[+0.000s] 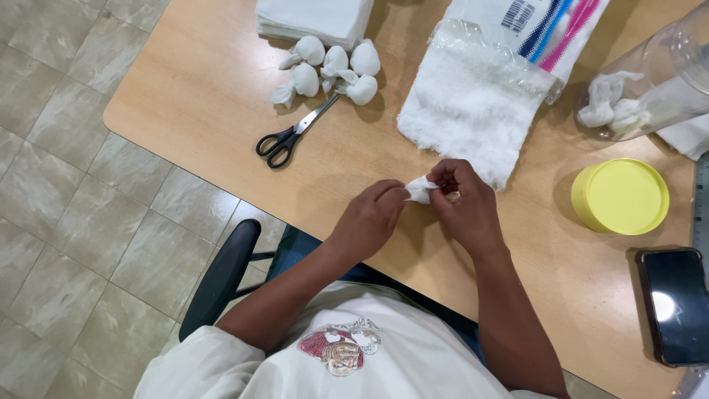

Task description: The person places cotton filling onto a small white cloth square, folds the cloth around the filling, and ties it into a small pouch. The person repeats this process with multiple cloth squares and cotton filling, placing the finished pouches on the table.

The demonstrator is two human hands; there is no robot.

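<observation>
- Gauze wad (419,189), small and white, is being pinched between both hands just above the near edge of the wooden counter (207,96), right in front of the seated person.
- Left hand (371,219) is closing its fingertips on the wad's left side; its grip is nearly shut on the fabric.
- Right hand (464,201) is curling over the wad's right side, thumb and fingers pressing tightly on it, so most of the wad is hidden.
- By the look of it, the wad is handling as something very light, soft and easily crushed; it is likely best taken at its gathered end, with fingertips only.
- Loose cotton wool (465,111) is spilling from a torn clear plastic pack just beyond the right hand.
- Five finished little gauze bundles (332,70) are lying in a cluster farther back, beside a stack of folded white gauze (317,18).
- Black-handled scissors (292,134) are resting near the bundles, blades slightly parted.
- A clear plastic jar (650,81) is lying on its side at right with a few white bundles inside; its yellow lid (620,196) is sitting apart from it.
- A dark phone (673,304) is lying face up at the counter's right edge.
</observation>
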